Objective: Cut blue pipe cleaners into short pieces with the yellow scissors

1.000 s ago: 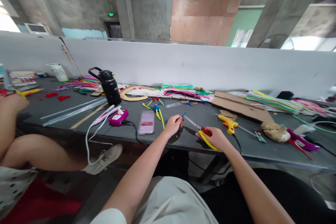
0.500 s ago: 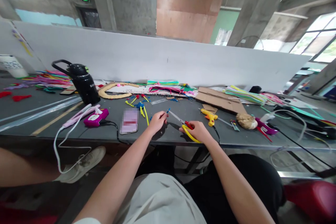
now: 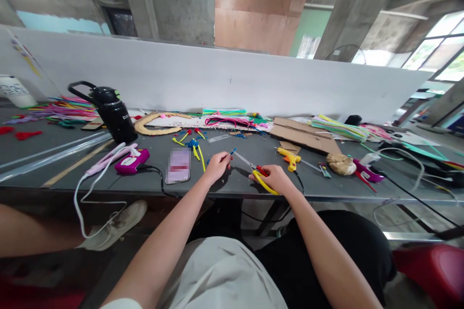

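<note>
Head view. At the near edge of the grey worktop [image 3: 65, 154], the left hand [image 3: 216, 166] is seen with thumb and forefinger pinched together on a short blue pipe-cleaner piece [image 3: 232, 152], which is held just above the surface at one o'clock from the hand. At three o'clock from it, the right hand [image 3: 276, 178] is closed around the loops of the yellow-and-red-handled steel scissors [image 3: 254, 169]. The blades are pointed toward ten o'clock, with their tip close to the blue piece; whether the blades are parted cannot be told.

A pink-cased smartphone [image 3: 179, 165] is laid flat at nine o'clock from the left hand, and a magenta plastic device with a black cord [image 3: 132, 161] lies beyond it. A black insulated flask with a loop handle [image 3: 115, 115] is stood upright at ten o'clock. A yellow hot-glue gun [image 3: 289, 158] is placed at one o'clock from the right hand, near flat brown cardboard sheets [image 3: 302, 135]. Below the table edge, at eight o'clock, a second person's bare leg and white canvas shoe [image 3: 116, 224] are shown.
</note>
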The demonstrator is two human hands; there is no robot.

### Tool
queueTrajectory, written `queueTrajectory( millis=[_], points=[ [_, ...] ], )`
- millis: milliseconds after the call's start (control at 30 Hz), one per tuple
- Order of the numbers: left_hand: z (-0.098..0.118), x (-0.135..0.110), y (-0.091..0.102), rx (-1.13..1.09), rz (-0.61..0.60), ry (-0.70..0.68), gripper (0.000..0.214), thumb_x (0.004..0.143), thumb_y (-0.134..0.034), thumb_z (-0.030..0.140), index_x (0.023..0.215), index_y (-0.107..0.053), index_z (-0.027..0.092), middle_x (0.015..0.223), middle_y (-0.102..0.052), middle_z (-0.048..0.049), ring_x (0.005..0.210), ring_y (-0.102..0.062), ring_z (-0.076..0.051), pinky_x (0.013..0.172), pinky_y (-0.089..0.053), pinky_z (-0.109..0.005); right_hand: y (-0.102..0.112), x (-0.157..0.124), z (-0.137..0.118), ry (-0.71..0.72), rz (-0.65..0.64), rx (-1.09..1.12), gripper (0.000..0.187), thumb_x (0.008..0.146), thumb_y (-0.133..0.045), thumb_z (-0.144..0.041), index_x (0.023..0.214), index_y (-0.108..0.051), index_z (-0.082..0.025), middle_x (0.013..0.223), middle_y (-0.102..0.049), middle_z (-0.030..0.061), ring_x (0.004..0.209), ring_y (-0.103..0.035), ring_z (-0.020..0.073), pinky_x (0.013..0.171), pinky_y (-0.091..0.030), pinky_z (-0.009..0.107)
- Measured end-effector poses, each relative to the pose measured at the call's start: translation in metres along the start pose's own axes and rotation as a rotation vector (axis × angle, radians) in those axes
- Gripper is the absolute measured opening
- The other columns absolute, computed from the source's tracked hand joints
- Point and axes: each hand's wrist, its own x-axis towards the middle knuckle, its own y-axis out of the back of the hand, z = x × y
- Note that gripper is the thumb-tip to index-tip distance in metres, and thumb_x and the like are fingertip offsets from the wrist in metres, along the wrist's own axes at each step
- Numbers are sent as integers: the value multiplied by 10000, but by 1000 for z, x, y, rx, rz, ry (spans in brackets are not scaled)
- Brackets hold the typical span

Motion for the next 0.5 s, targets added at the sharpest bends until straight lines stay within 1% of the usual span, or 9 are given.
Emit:
queueTrajectory(
  millis=[100,300,500],
  points=[
    [-1,1,-1,-1,4,4,350,947,-457,445,853,-657,173,619,-603,8,591,-517,-160,599,-353,-271,0,0,0,-4,4,1,571,739,-629,-734,636,-616,-174,578,-434,-32,587,-346,117,519,-232,264],
    [-4,2,-1,-12,9,6,341,947,-461,440,850,-654,176,617,-608,8,601,-527,-164,610,-361,-274,0,-1,-3,11,19,4,592,740,-631,-740,581,-495,-185,554,-391,-43,578,-289,105,513,-205,264],
    [-3,2,-2,-36,1,18,336,951,-446,441,853,-635,181,605,-608,7,594,-531,-164,616,-372,-273,0,-1,-4,4,21,-10,580,751,-629,-727,590,-491,-187,561,-417,-40,584,-290,106,514,-204,262]
  ],
)
